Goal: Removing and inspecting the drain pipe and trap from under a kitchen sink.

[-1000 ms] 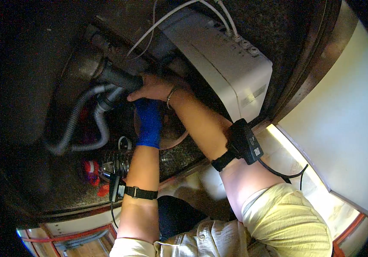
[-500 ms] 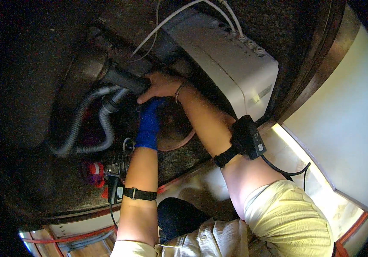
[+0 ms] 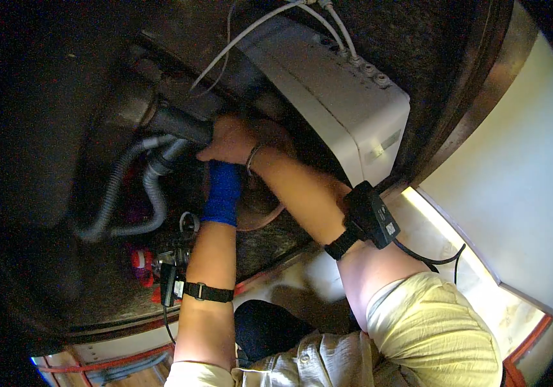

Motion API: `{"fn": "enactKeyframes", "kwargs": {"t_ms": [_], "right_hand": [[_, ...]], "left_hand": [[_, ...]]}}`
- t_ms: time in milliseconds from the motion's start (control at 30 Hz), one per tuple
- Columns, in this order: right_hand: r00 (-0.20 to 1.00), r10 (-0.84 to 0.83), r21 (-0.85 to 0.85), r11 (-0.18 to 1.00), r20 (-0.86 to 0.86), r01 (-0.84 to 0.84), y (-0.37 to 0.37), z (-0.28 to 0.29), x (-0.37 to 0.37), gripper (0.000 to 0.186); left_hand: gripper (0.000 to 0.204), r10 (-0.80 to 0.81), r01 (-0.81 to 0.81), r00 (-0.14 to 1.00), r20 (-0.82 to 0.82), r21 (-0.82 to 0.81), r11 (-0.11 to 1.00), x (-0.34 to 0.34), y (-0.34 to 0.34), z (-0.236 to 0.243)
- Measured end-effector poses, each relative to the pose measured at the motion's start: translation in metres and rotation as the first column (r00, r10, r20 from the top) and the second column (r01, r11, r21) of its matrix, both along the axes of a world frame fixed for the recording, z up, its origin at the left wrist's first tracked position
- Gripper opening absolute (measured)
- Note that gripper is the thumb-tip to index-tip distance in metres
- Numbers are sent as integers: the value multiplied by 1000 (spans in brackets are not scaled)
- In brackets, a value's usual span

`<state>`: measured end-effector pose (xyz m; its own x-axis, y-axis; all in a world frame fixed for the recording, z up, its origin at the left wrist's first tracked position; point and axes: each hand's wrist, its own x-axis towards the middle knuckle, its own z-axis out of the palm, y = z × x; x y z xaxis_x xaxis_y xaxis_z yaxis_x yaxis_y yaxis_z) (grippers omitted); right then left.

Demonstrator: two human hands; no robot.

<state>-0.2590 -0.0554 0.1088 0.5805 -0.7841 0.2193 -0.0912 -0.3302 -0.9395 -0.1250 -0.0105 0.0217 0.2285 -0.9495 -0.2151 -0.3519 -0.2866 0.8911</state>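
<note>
My bare right hand (image 3: 228,140) is wrapped round the lower end of a dark grey drain pipe (image 3: 183,124), inside a dim cabinet. My left hand (image 3: 223,190), in a blue glove, reaches up underneath it; its fingers are hidden behind my right hand. Grey corrugated hoses (image 3: 110,193) branch from the pipe and loop down to the left. Behind and below both hands is a round pinkish basin (image 3: 258,221), mostly in shadow.
A white box appliance (image 3: 334,97) with tubes (image 3: 238,40) on top fills the upper right. A clear plastic bottle (image 3: 174,257) lies by a red object (image 3: 140,260) on the cabinet floor (image 3: 102,303). A pale panel (image 3: 515,180) borders the right.
The view shifts slightly. Compared with a second ago, my right hand and wrist sit a little lower, still on the pipe; the gloved left hand is a little lower too.
</note>
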Motion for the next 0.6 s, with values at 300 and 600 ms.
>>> {"fn": "enactKeyframes", "kwargs": {"t_ms": [300,600], "right_hand": [[975,172,-99,982,143,-159,-24,-16,-6,69],[880,246,86,949,406,-304,-29,-34,1,68]], "left_hand": [[35,175,-175,983,60,-2,985,-74,31,93],[35,41,5,972,231,-194,981,-20,-2,12]]}}
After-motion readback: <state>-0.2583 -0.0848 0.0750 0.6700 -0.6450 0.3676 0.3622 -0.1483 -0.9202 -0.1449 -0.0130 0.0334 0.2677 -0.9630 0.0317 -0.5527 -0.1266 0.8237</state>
